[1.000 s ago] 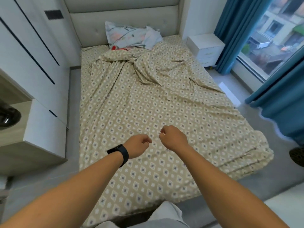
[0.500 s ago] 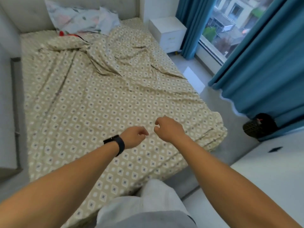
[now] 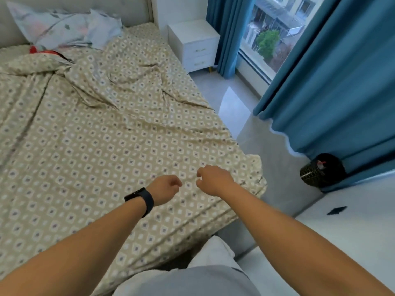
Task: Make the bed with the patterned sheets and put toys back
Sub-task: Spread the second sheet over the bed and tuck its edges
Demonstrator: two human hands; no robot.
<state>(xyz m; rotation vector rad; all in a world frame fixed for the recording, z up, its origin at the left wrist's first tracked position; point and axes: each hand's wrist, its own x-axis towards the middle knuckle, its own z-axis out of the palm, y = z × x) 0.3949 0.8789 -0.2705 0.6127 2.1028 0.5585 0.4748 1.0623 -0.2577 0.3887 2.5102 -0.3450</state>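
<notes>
Neither hand was seen to hold anything: the left hand (image 3: 165, 189) and the right hand (image 3: 213, 180) were carried close together above the patterned sheet (image 3: 102, 150), fingers loosely curled, nothing pinched between them, though whether the fingertips brushed the cloth could not be told. That posture was matched in the pictures of a second before; what had altered was the view, which had been swung toward the window side, so that the near right corner of the sheet (image 3: 254, 174) and the floor beside it were brought into sight, while the cabinet on the left had been lost. From this it was judged that attention was being turned to that corner and side, where the cloth lay rumpled at the edge. Farther up, the sheet was bunched in heavy folds (image 3: 111, 82) toward the headboard, so the spreading was judged unfinished. A floral pillow (image 3: 64, 28) was propped at the head, with something red (image 3: 42, 51) partly buried below it, possibly a toy. Beyond stood a white nightstand (image 3: 194, 43), blue curtains (image 3: 333, 86) and a dark basket (image 3: 320, 169).
</notes>
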